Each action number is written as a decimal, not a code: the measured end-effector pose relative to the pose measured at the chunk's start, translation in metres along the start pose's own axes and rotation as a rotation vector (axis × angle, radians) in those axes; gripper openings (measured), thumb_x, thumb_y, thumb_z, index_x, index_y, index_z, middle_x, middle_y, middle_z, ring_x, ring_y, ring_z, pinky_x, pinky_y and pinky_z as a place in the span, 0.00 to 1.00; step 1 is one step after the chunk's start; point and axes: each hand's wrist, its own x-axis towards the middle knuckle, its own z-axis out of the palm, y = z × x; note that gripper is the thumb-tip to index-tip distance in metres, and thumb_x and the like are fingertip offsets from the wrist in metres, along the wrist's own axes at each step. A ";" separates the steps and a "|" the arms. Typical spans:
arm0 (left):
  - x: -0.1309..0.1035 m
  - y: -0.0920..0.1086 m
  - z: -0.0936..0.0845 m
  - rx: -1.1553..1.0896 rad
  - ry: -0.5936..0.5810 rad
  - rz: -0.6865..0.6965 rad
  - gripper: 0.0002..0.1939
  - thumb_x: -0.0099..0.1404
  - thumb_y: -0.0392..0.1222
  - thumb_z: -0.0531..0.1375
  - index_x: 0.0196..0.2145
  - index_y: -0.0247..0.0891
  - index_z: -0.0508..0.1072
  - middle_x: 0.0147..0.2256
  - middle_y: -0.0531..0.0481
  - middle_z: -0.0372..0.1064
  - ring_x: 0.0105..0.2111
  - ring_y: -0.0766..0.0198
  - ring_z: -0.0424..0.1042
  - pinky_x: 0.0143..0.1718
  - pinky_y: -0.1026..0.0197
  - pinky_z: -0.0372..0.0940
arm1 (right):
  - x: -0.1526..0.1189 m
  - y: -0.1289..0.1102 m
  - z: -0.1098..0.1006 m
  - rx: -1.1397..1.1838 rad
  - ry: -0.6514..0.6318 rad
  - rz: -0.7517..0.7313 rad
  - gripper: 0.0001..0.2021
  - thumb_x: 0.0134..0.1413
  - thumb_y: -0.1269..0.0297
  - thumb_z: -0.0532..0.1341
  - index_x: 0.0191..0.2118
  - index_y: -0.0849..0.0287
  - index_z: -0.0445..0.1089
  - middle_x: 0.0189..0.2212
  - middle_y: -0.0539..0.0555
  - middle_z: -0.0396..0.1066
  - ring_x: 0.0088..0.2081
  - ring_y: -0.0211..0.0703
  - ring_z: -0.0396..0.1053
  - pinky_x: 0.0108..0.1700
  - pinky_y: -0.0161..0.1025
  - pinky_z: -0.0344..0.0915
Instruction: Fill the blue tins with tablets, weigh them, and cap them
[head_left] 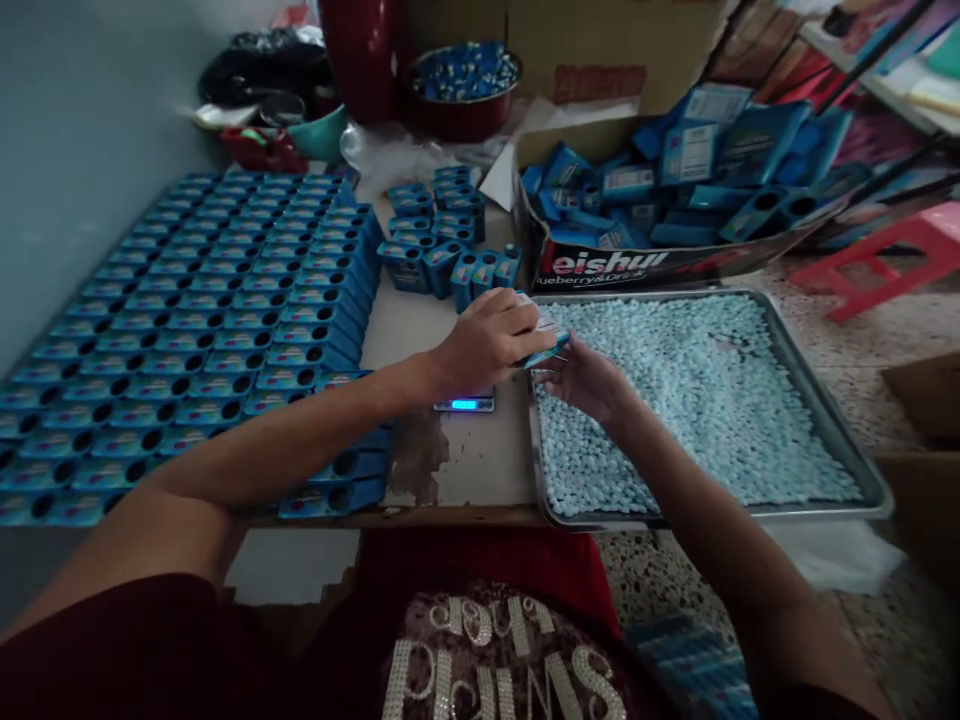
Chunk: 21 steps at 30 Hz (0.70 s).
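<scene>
My left hand (495,335) is closed around a small blue box (546,350), held tilted above the left edge of a metal tray (537,455). My right hand (589,380) is cupped just below the box's right end, thumb up and fingers apart; whether it touches the box I cannot tell. Pale blue, pill-shaped pieces (690,420) fill the tray under it. Below my left hand, a small scale (465,404) with a lit blue display is partly hidden. Several blue boxes (465,275) stand just beyond my left hand.
Rows of blue boxes with round holes (187,330) cover the table's left side. A carton (600,262) of blue boxes stands behind the tray. Farther back is a dark red bowl (465,118) of small blue and white pieces. At right stands a red stool (885,255).
</scene>
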 end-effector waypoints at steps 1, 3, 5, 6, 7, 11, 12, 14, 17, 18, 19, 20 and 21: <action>0.003 -0.001 0.006 0.003 -0.005 -0.003 0.19 0.71 0.36 0.65 0.57 0.49 0.82 0.49 0.44 0.79 0.51 0.47 0.71 0.58 0.45 0.66 | 0.001 0.002 -0.003 0.061 -0.009 0.020 0.20 0.79 0.45 0.58 0.39 0.54 0.71 0.35 0.56 0.83 0.33 0.44 0.80 0.33 0.37 0.77; 0.007 -0.004 0.016 -0.021 -0.011 -0.058 0.18 0.69 0.37 0.68 0.55 0.48 0.82 0.47 0.44 0.78 0.49 0.48 0.71 0.54 0.47 0.67 | 0.002 0.005 -0.010 0.158 -0.015 0.044 0.19 0.80 0.49 0.56 0.38 0.54 0.72 0.36 0.58 0.83 0.33 0.44 0.79 0.34 0.37 0.77; 0.010 -0.007 0.023 -0.072 0.004 -0.146 0.17 0.66 0.38 0.70 0.53 0.47 0.83 0.45 0.45 0.78 0.47 0.49 0.72 0.52 0.49 0.69 | 0.003 0.007 -0.015 0.238 -0.005 0.063 0.19 0.81 0.53 0.54 0.38 0.56 0.73 0.36 0.60 0.82 0.33 0.43 0.78 0.35 0.36 0.78; 0.011 -0.008 0.023 -0.106 0.018 -0.190 0.17 0.64 0.37 0.70 0.51 0.47 0.83 0.44 0.46 0.78 0.47 0.50 0.73 0.52 0.50 0.69 | 0.004 0.007 -0.018 0.271 0.007 0.073 0.19 0.81 0.55 0.53 0.39 0.57 0.74 0.36 0.61 0.82 0.33 0.43 0.77 0.35 0.35 0.78; 0.012 -0.008 0.023 -0.148 0.032 -0.233 0.17 0.63 0.37 0.70 0.50 0.48 0.84 0.44 0.47 0.79 0.46 0.51 0.74 0.52 0.50 0.70 | 0.005 0.008 -0.020 0.297 0.019 0.080 0.19 0.81 0.56 0.52 0.41 0.59 0.75 0.36 0.62 0.82 0.33 0.43 0.77 0.35 0.34 0.78; 0.007 -0.010 0.008 -0.391 0.099 -0.432 0.17 0.62 0.41 0.73 0.49 0.46 0.83 0.48 0.48 0.82 0.49 0.52 0.79 0.55 0.50 0.73 | 0.007 0.006 -0.030 0.329 0.054 0.064 0.13 0.74 0.67 0.55 0.50 0.64 0.76 0.37 0.63 0.82 0.36 0.43 0.79 0.38 0.34 0.80; 0.002 -0.013 0.003 -0.453 0.112 -0.491 0.17 0.61 0.44 0.75 0.48 0.46 0.82 0.48 0.48 0.82 0.49 0.52 0.79 0.55 0.50 0.74 | 0.008 0.005 -0.032 0.320 0.053 0.046 0.12 0.70 0.71 0.57 0.52 0.64 0.76 0.38 0.63 0.82 0.38 0.43 0.80 0.39 0.34 0.81; -0.013 -0.024 -0.003 -0.550 0.123 -0.608 0.22 0.58 0.51 0.78 0.48 0.45 0.81 0.48 0.47 0.83 0.48 0.52 0.81 0.52 0.51 0.76 | 0.009 0.005 -0.039 0.285 0.034 0.002 0.17 0.61 0.79 0.60 0.54 0.65 0.75 0.40 0.62 0.82 0.38 0.41 0.81 0.40 0.31 0.82; -0.045 -0.047 0.000 -0.620 0.106 -0.701 0.30 0.51 0.57 0.80 0.48 0.44 0.80 0.46 0.48 0.83 0.46 0.51 0.82 0.50 0.51 0.78 | 0.012 0.006 -0.049 0.200 0.013 -0.048 0.21 0.59 0.82 0.62 0.57 0.63 0.76 0.42 0.58 0.83 0.37 0.37 0.80 0.38 0.28 0.82; -0.056 -0.054 0.004 -0.619 0.092 -0.704 0.31 0.51 0.58 0.80 0.48 0.44 0.80 0.46 0.49 0.83 0.47 0.52 0.82 0.51 0.51 0.78 | 0.014 0.007 -0.053 0.168 0.018 -0.059 0.20 0.61 0.81 0.64 0.57 0.62 0.76 0.42 0.57 0.84 0.36 0.36 0.80 0.38 0.27 0.82; -0.066 -0.060 0.009 -0.608 0.073 -0.702 0.31 0.52 0.57 0.80 0.49 0.44 0.80 0.46 0.49 0.83 0.47 0.52 0.82 0.51 0.51 0.78 | 0.015 0.008 -0.056 0.139 0.029 -0.068 0.18 0.63 0.80 0.65 0.56 0.61 0.77 0.42 0.57 0.84 0.35 0.35 0.80 0.38 0.27 0.82; -0.075 -0.064 0.013 -0.589 0.056 -0.703 0.30 0.53 0.56 0.80 0.49 0.44 0.80 0.47 0.49 0.83 0.47 0.52 0.82 0.52 0.51 0.78 | 0.016 0.008 -0.058 0.112 0.041 -0.074 0.17 0.64 0.79 0.66 0.56 0.62 0.78 0.42 0.57 0.84 0.34 0.34 0.80 0.37 0.26 0.82; -0.082 -0.065 0.017 -0.573 0.041 -0.708 0.29 0.53 0.54 0.79 0.50 0.44 0.80 0.47 0.49 0.83 0.47 0.53 0.82 0.52 0.51 0.77 | 0.016 0.009 -0.060 0.087 0.053 -0.080 0.15 0.65 0.78 0.67 0.55 0.63 0.78 0.41 0.57 0.84 0.33 0.33 0.79 0.36 0.24 0.80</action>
